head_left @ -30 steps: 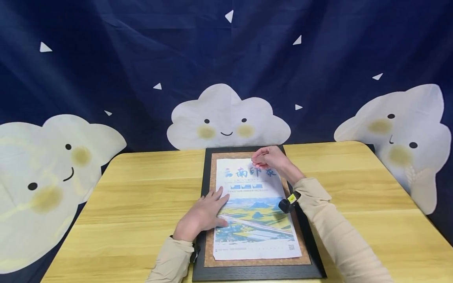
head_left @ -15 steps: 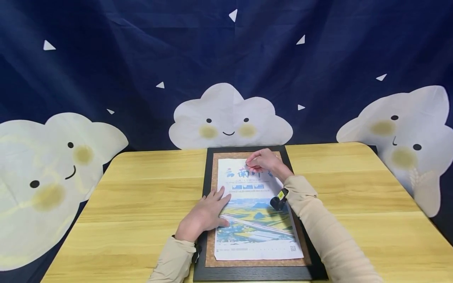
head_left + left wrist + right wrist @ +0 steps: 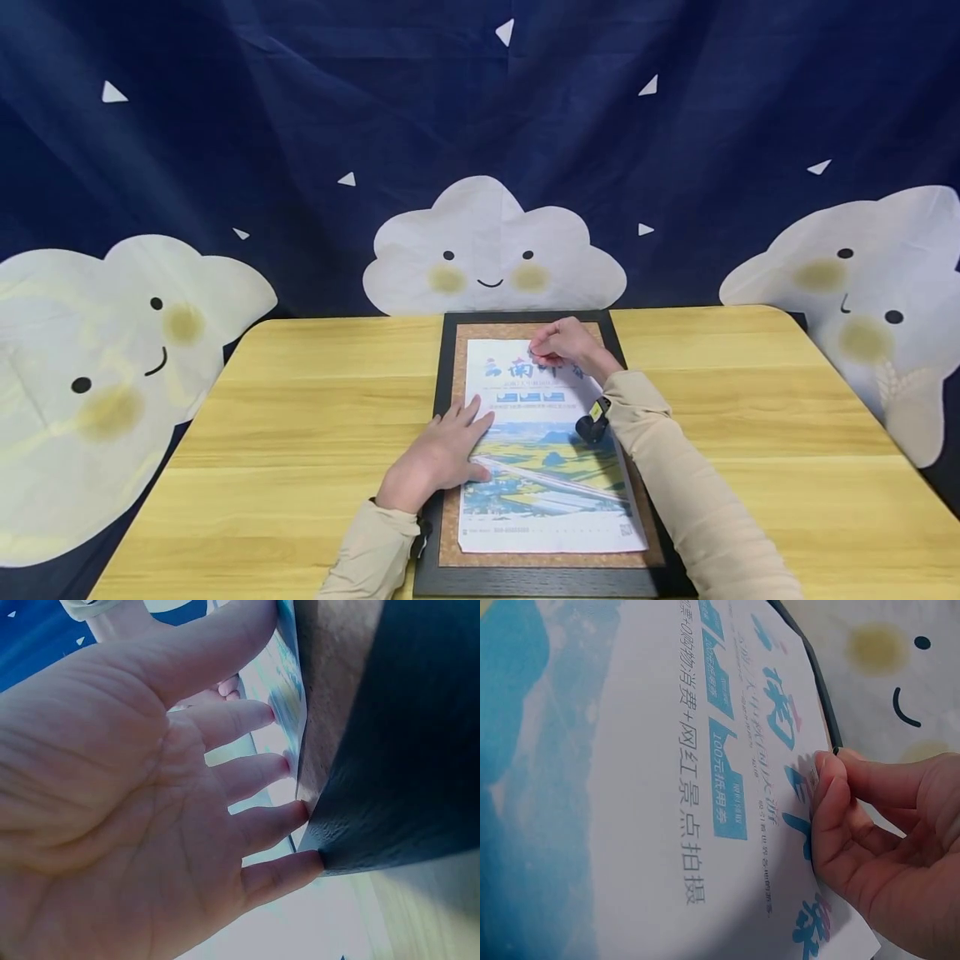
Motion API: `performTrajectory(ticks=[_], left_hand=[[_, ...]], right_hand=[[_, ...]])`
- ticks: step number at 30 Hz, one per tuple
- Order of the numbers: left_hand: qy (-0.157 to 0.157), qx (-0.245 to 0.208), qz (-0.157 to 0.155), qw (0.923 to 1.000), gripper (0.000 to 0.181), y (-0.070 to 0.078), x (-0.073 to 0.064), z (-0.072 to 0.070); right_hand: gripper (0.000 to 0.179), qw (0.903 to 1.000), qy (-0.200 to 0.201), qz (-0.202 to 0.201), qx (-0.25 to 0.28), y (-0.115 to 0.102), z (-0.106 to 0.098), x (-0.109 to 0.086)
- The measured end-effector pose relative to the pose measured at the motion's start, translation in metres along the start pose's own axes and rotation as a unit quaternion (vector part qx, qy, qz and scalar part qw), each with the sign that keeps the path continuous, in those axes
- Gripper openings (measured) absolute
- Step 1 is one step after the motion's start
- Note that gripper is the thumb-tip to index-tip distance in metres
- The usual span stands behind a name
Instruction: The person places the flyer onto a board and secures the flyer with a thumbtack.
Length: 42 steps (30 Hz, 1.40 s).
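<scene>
**Poster [image 3: 551, 454] lies inside a black frame [image 3: 540, 581], right grip [image 3: 570, 343] pinching near its top**

The frame rests on the wooden surface [image 3: 300, 417] and holds a cork panel [image 3: 540, 561], with the poster flat over most of it. The left grip [image 3: 442, 457] is released: its fingers are spread, and it lies across the frame's left side onto the poster's edge. The right grip's thumb and fingers close on a small dark item [image 3: 835, 751], mostly hidden. A second ago those fingertips were at the poster's top edge; now they are slightly lower and farther left, over the title. The left grip has kept its place. Only the right wrist view makes the small lettering on the blue tickets [image 3: 727, 814] legible; the left wrist view adds the left palm.
</scene>
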State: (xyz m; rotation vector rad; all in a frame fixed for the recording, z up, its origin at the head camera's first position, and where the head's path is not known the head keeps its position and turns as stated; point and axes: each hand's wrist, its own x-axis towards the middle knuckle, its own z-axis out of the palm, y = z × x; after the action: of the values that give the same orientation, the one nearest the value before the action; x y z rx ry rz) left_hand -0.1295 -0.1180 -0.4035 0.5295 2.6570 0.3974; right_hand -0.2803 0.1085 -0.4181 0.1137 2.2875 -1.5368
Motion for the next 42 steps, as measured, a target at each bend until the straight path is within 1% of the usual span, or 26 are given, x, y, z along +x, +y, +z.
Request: performTrajectory(ticks=[8,12,21,30,39,42], left_hand=[[0.001,0.0,-0.007,1.0,0.08,0.001,0.001,0.001],[0.002,-0.003,-0.007,1.0,0.08,0.001,0.001,0.001],[0.002,0.006,-0.006,1.0,0.081,0.001,0.001,0.002],[0.004,-0.002,-0.007,1.0,0.08,0.001,0.001,0.001],[0.004,0.002,-0.005,1.0,0.08,0.0,0.002,0.001],[0.003,0.002,-0.004,1.0,0.081,0.0,0.002,0.001]], right_hand=[[0.011,0.9998,0.006,-0.001,-0.02,-0.001,0.001,0.001],[0.009,0.9998,0.008,-0.002,-0.02,-0.001,0.003,0.002],[0.006,0.9996,0.017,0.014,-0.019,0.0,0.006,0.003],[0.005,0.9985,0.036,0.022,-0.034,0.001,0.009,0.009],[0.003,0.9983,0.028,0.012,-0.049,-0.005,0.01,0.003],[0.004,0.998,0.031,0.012,-0.055,-0.005,0.011,0.002]])
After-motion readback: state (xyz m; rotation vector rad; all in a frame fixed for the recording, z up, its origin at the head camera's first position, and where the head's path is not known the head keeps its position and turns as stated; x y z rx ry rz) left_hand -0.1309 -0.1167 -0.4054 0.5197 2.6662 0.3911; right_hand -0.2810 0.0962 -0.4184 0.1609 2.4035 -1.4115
